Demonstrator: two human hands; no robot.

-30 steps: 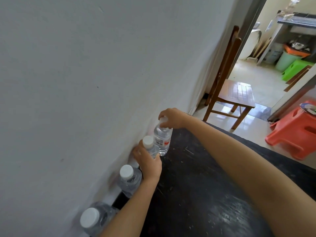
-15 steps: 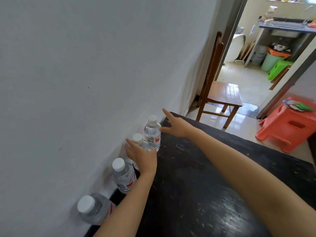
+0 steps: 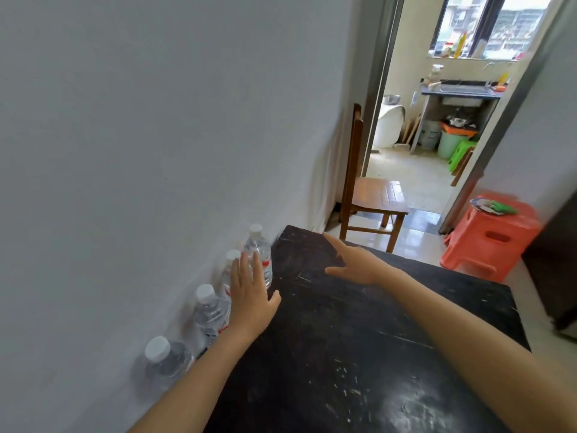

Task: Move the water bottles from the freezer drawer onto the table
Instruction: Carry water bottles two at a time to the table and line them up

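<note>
Where the white wall is meeting the dark scratched table, four water bottles are standing upright in a row along the table's left edge. Beyond, a wooden chair and an orange stool are sitting on the floor. The left hand is hovering just beside the two far bottles, its grip released, fingers flat. The right hand is reaching over the table, grip released, holding nothing.

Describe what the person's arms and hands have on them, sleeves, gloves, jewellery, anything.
Nothing is worn on either. The left hand and the right hand are bare, with no gloves, rings or bracelets showing, and no watch on either wrist. Both forearms are uncovered as far back as the bottom edge of the picture, so no sleeve is in view. No marks or bandages show.
</note>
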